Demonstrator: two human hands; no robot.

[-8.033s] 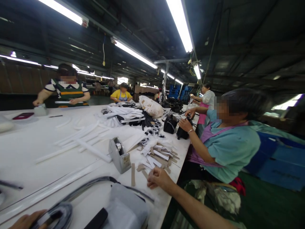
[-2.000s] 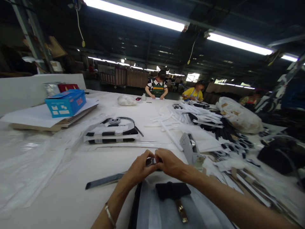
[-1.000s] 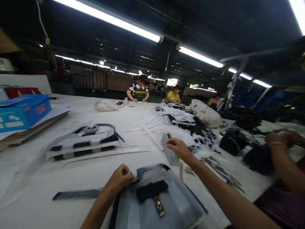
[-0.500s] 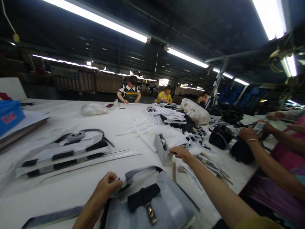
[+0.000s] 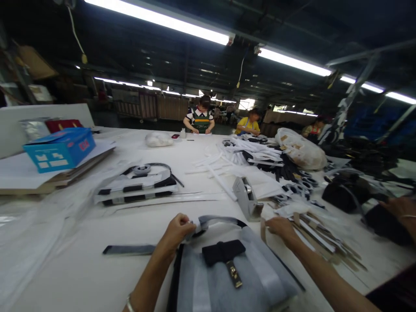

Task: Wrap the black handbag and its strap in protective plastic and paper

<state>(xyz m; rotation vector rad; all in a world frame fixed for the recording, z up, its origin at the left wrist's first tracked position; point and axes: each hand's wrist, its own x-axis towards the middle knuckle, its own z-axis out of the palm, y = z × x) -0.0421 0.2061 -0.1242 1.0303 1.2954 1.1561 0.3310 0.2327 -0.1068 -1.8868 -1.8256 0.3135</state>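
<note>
A grey bag (image 5: 224, 286) wrapped in pale film lies in front of me, with a black flap tab (image 5: 223, 252) and a gold clasp (image 5: 234, 277). My left hand (image 5: 178, 227) pinches the wrapped end of the bag's handle (image 5: 199, 229) at its upper left. My right hand (image 5: 280, 227) is to the right of the bag, beside brown and white strips; its fingers are bent together, and what they hold, if anything, is too small to make out. A grey tape dispenser (image 5: 247, 199) stands just beyond, between my hands.
A second wrapped bag (image 5: 139, 190) and a blue box (image 5: 61, 149) are to the left. White strips (image 5: 260, 147), grey rings (image 5: 297, 188) and a stuffed plastic bag (image 5: 302, 149) lie at the right. People work across the table; another person's hand (image 5: 401, 208) shows at right.
The view has turned left, showing more of the blue box. My right hand has moved from the tape dispenser to the strips nearer me. My left hand stays on the handle.
</note>
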